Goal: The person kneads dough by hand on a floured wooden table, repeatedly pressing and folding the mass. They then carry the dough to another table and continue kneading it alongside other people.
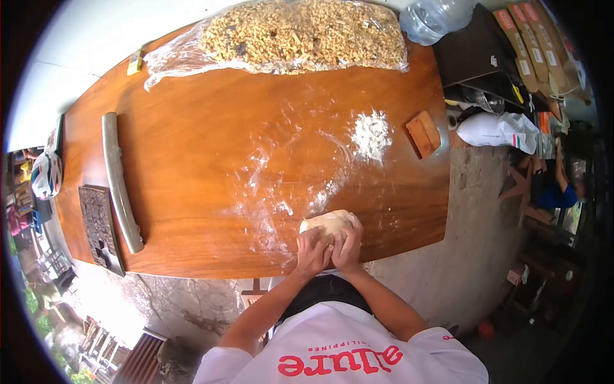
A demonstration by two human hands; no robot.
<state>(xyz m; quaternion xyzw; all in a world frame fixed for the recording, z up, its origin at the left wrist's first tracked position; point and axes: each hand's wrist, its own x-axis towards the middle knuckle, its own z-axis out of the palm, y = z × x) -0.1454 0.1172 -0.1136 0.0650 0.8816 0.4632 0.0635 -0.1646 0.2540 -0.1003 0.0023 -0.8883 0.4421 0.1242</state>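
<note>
Flour-dusted wooden bench point(192, 166) carries a dough lump point(327, 222) at its near edge; left hand point(312, 254) and right hand point(348, 246) press down on it, fingers curled over. Kneading likely goes best pushing evenly, dusting from the flour pile point(371, 136)

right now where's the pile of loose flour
The flour pile sits on the wooden table, beyond the dough, left of the small wooden block.
</note>
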